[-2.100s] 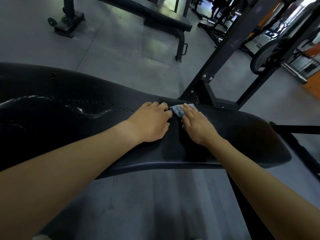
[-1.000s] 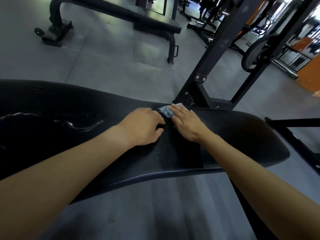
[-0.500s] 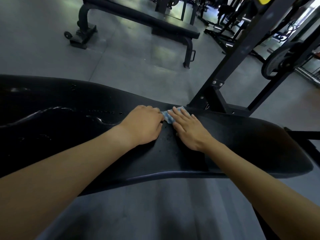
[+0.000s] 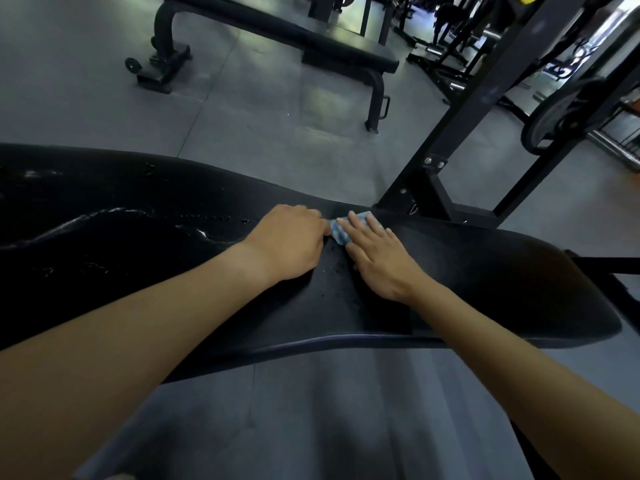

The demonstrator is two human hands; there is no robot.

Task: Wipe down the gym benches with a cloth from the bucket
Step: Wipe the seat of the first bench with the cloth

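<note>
Your right hand (image 4: 377, 261) lies flat on the cloth (image 4: 336, 233), fingers (image 4: 360, 228) straight and slightly spread. This presses the small blue fold down against the black surface (image 4: 502, 271) so the whole pad of cloth bears on it. Only the cloth's left edge and a far corner peek out from under those fingers.

Your left hand (image 4: 291, 242) sits just beside it, touching the cloth's left edge. Its fingers (image 4: 317, 220) are curled under and their tips are hidden, so you cannot tell whether they pinch the cloth or only brace against it. It looks like a steadying hand, keeping the fold from bunching as you push.

The cloth is close to the far edge of the surface, about midway along what shows. Judging by that, a stroke away from you has almost no room left before the cloth slips off the edge.

The rack upright (image 4: 467, 109) and its bolted foot stand just beyond that edge on the right, so watch your knuckles there. To the left the surface runs long and open, with wet streaks (image 4: 104, 216) and droplets on it, and this is where your sweep has the most room. To the right it tapers to a rounded end, and the near edge lies well back towards you. A second bench (image 4: 311, 39) waits across the floor (image 4: 259, 116), well apart.
</note>
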